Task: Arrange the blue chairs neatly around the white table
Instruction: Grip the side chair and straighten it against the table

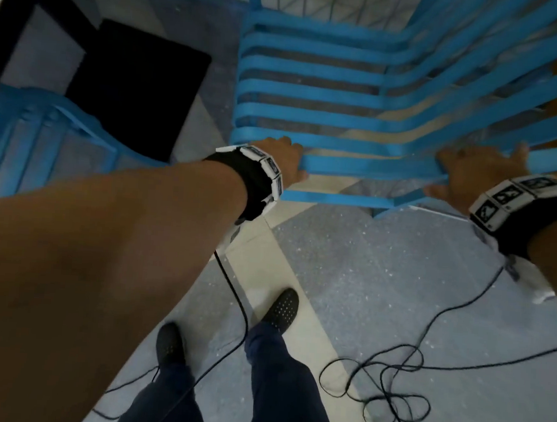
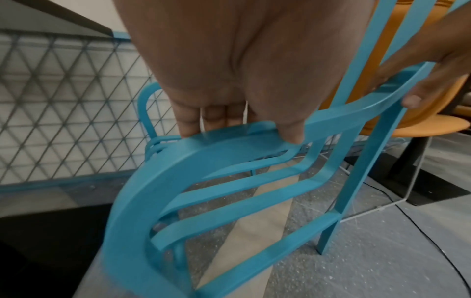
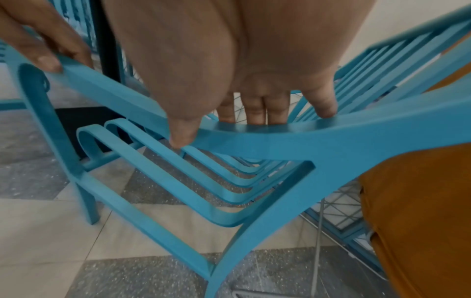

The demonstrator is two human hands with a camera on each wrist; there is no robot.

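A blue slatted plastic chair [image 1: 328, 95] stands in front of me, its backrest nearest. My left hand [image 1: 285, 160] grips the top rail of the backrest at its left end, fingers over the rail and thumb under it. My right hand [image 1: 480, 174] grips the same rail at its right end. In the left wrist view the left hand [image 2: 237, 121] curls over the blue rail [image 2: 254, 141]; in the right wrist view the right hand [image 3: 252, 113] does the same on that rail [image 3: 254, 131]. A second blue chair [image 1: 42, 135] stands at the left. No white tabletop shows.
A black table base [image 1: 140, 92] and black post lie on the floor left of the held chair. An orange chair [image 2: 413, 121] stands close on the right. A blue wire-mesh panel [image 2: 63, 110] runs behind. Loose black cables [image 1: 390, 377] trail over the floor by my feet.
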